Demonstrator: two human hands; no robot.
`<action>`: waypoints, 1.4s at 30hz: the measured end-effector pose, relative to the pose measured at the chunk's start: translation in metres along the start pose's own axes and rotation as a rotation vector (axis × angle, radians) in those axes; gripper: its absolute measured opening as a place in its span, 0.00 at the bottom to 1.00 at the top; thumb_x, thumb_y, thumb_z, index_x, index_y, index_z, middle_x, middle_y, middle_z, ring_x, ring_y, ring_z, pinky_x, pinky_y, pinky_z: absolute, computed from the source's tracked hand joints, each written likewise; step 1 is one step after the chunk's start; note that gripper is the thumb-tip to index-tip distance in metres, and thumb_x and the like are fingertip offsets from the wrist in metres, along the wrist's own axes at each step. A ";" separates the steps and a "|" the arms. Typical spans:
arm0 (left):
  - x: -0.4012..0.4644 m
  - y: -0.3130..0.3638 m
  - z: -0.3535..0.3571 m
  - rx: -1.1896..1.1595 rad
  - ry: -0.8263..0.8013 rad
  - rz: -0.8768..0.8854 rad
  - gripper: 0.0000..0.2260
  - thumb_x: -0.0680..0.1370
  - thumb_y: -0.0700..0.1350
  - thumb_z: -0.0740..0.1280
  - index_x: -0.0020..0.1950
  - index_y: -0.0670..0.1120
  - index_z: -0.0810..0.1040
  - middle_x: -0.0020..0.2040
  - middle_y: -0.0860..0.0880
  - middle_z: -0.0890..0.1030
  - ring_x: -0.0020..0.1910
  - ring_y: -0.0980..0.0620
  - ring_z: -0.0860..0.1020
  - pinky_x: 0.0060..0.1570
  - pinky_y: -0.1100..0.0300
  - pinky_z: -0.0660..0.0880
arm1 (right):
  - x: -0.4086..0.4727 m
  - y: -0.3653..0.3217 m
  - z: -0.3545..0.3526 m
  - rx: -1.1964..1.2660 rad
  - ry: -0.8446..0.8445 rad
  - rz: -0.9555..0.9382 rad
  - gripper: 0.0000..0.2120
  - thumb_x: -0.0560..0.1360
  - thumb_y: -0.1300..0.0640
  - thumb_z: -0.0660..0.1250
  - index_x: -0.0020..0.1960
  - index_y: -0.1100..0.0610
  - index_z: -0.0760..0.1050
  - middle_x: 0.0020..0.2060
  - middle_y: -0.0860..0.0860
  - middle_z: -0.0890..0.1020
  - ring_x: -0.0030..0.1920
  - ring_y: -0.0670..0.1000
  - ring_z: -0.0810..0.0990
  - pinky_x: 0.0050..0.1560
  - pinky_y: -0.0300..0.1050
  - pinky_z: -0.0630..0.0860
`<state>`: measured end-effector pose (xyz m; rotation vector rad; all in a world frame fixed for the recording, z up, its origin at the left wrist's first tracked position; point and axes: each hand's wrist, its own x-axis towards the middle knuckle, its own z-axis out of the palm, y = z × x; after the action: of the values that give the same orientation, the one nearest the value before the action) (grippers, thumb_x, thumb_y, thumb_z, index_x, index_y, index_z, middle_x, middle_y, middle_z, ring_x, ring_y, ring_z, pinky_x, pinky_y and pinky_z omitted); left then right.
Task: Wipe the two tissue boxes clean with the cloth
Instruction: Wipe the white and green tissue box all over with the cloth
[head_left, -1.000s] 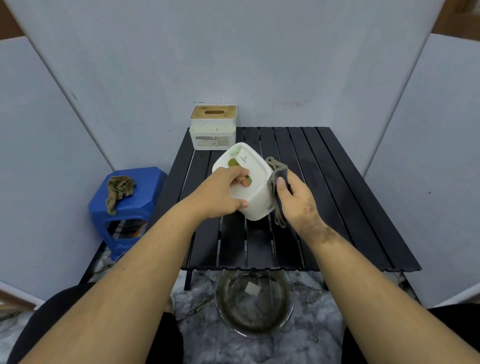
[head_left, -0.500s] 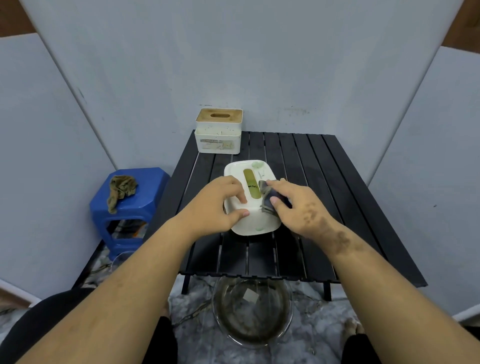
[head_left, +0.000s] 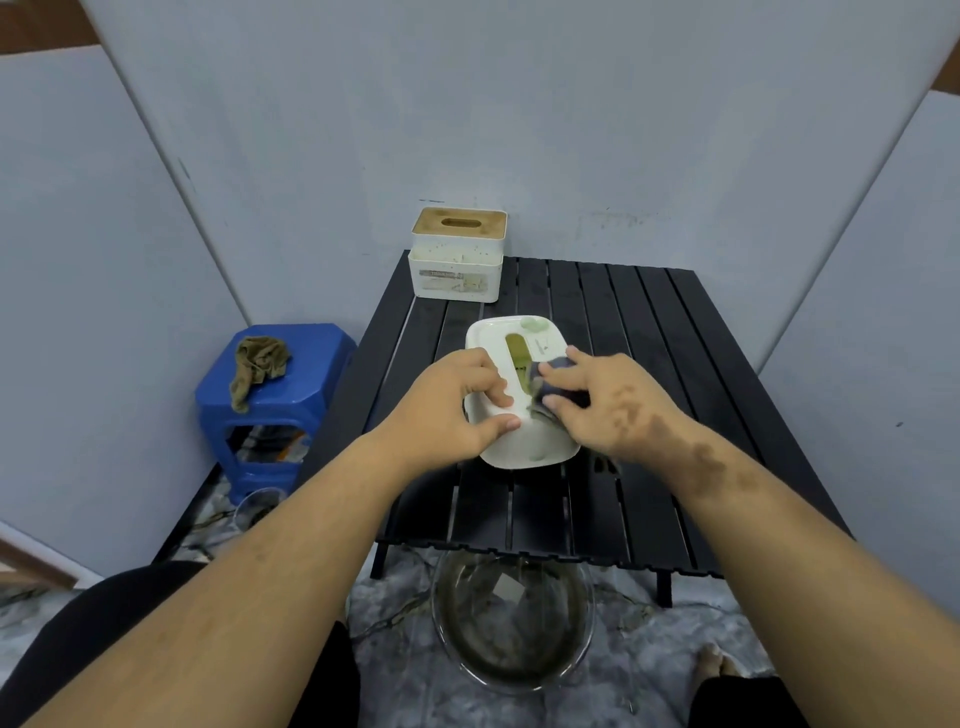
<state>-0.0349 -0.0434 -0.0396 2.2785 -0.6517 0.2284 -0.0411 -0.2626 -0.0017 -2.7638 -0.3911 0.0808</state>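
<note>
A white oval tissue box (head_left: 524, 441) with a green slot lies on the black slatted table (head_left: 649, 374), top face up. My left hand (head_left: 457, 410) grips its left side, thumb on the near wall and fingers over the top. My right hand (head_left: 597, 405) holds a dark grey cloth (head_left: 558, 384) and presses it on the box's top beside the slot. A second tissue box (head_left: 457, 254), white with a wooden lid, stands at the table's far left corner.
A blue plastic stool (head_left: 275, 395) with a brown rag (head_left: 257, 364) on it stands left of the table. A glass bowl (head_left: 511, 623) of murky water sits on the floor below the table's near edge. Grey panels enclose the space.
The oval box, held tilted above the table a second ago, now rests flat on it. My right hand moved the cloth from the box's right side onto its top.
</note>
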 end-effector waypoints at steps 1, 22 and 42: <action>0.000 -0.001 0.000 -0.003 0.000 -0.002 0.09 0.70 0.50 0.79 0.44 0.47 0.84 0.49 0.53 0.81 0.56 0.51 0.79 0.59 0.56 0.76 | -0.004 0.002 0.001 0.019 -0.003 -0.005 0.20 0.79 0.46 0.64 0.71 0.40 0.72 0.76 0.50 0.67 0.76 0.52 0.65 0.74 0.46 0.62; 0.006 0.032 -0.016 0.242 -0.180 -0.112 0.18 0.75 0.51 0.76 0.63 0.51 0.78 0.61 0.54 0.76 0.61 0.52 0.73 0.65 0.52 0.73 | -0.046 0.039 0.004 0.723 0.246 0.089 0.12 0.81 0.59 0.65 0.61 0.50 0.82 0.53 0.41 0.85 0.55 0.43 0.83 0.61 0.38 0.77; -0.001 0.053 -0.005 -0.639 0.122 -0.464 0.09 0.83 0.41 0.67 0.62 0.45 0.82 0.59 0.47 0.85 0.63 0.45 0.81 0.65 0.48 0.77 | -0.055 0.045 0.014 1.212 0.505 0.086 0.12 0.82 0.59 0.64 0.62 0.54 0.81 0.50 0.48 0.86 0.52 0.52 0.84 0.62 0.57 0.77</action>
<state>-0.0632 -0.0712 -0.0038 1.7129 -0.0885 -0.0640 -0.0836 -0.3136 -0.0299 -1.5169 -0.0297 -0.2691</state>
